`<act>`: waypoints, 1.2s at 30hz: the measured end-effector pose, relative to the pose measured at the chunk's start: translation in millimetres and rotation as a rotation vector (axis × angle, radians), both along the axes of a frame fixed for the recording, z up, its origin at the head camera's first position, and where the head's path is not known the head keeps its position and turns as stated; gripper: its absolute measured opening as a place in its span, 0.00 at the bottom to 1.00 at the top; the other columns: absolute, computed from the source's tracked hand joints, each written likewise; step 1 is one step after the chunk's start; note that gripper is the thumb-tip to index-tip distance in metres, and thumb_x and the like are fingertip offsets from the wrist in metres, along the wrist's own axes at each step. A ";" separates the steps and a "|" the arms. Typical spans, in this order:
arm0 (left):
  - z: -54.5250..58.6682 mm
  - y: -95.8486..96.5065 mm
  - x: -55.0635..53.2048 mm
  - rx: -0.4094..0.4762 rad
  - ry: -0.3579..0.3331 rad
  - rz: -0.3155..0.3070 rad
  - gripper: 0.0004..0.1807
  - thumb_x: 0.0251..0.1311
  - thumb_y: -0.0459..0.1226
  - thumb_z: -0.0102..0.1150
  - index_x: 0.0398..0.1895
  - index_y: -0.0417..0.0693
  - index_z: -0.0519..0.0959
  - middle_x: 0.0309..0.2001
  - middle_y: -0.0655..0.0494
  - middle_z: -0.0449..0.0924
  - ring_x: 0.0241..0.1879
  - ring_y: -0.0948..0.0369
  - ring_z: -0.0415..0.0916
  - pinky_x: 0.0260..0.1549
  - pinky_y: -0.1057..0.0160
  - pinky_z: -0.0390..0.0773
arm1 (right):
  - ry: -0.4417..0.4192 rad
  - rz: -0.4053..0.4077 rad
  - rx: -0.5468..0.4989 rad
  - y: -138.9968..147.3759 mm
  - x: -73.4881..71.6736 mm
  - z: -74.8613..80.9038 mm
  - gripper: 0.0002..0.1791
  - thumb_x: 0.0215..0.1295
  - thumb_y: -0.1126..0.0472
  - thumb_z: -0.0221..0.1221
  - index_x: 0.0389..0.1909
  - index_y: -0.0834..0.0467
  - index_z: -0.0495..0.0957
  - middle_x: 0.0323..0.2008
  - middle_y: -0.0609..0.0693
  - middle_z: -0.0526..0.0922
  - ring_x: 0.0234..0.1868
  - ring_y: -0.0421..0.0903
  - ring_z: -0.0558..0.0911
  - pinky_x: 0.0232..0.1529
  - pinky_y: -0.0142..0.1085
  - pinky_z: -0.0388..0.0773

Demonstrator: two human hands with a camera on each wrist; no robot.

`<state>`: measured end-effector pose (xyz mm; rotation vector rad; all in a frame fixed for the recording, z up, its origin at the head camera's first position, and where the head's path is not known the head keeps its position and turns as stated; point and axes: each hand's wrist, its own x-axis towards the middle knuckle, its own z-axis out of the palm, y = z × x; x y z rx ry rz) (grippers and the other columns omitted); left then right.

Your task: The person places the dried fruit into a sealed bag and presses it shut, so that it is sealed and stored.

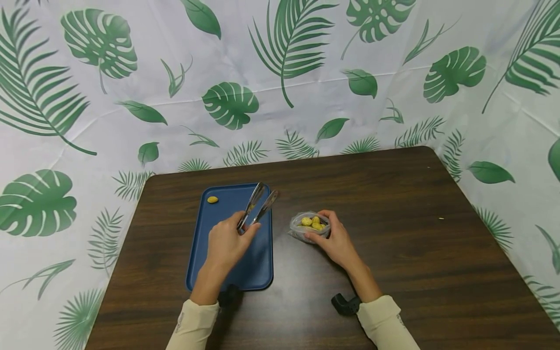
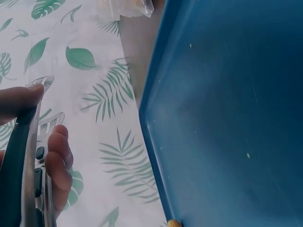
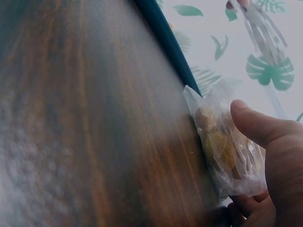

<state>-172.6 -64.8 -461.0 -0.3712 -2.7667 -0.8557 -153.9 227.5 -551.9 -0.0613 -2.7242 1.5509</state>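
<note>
My left hand (image 1: 229, 243) grips a pair of metal tongs (image 1: 268, 204) over the blue tray (image 1: 204, 238), tips pointing away from me and apart with nothing between them. In the left wrist view the tongs (image 2: 29, 161) show a dark strip along the handle, with thumb and fingers on opposite sides. My right hand (image 1: 339, 243) holds a clear plastic bag (image 1: 301, 235) to the right of the tray, its mouth facing up. Several yellow oval pieces (image 1: 316, 226) lie inside. A single yellow piece (image 1: 212, 200) rests in the tray's far left corner.
The dark wooden table (image 1: 393, 209) carries the tray and the bag. A small light scrap (image 1: 441, 218) lies on its right side. Behind the table hangs a white cloth (image 1: 302, 116) printed with green leaves. Tiny crumbs (image 2: 248, 155) dot the tray's surface.
</note>
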 end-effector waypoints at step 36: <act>-3.6 -46.5 -5.4 -0.047 -0.031 0.240 0.22 0.63 0.50 0.70 0.40 0.38 0.83 0.21 0.48 0.81 0.20 0.51 0.74 0.24 0.50 0.72 | 0.000 0.007 -0.016 1.4 -0.7 -2.6 0.42 0.60 0.40 0.71 0.69 0.51 0.64 0.62 0.58 0.77 0.60 0.58 0.77 0.62 0.58 0.70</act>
